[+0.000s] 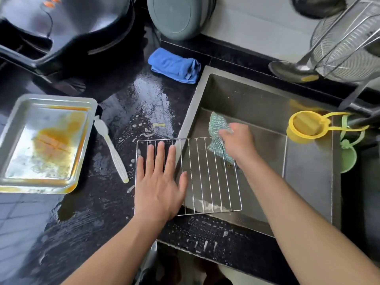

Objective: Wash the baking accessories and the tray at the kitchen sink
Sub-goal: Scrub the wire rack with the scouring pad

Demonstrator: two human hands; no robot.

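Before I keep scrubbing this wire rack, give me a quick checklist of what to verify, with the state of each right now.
1. Rack held steady: ok. The left hand presses flat, fingers straight, on the silver wire rack.
2. Rack support: ok. It bridges the wet black counter and the steel sink.
3. Scrubber in the grip: ok. The right hand grips the teal mesh scrubbing cloth at the rack's far edge.
4. Soap on the rack: ok. Suds show along its near edge.
5. Water running: cannot tell.
6. Greasy rectangular metal tray: not ok. It sits on the counter with orange residue, unwashed.
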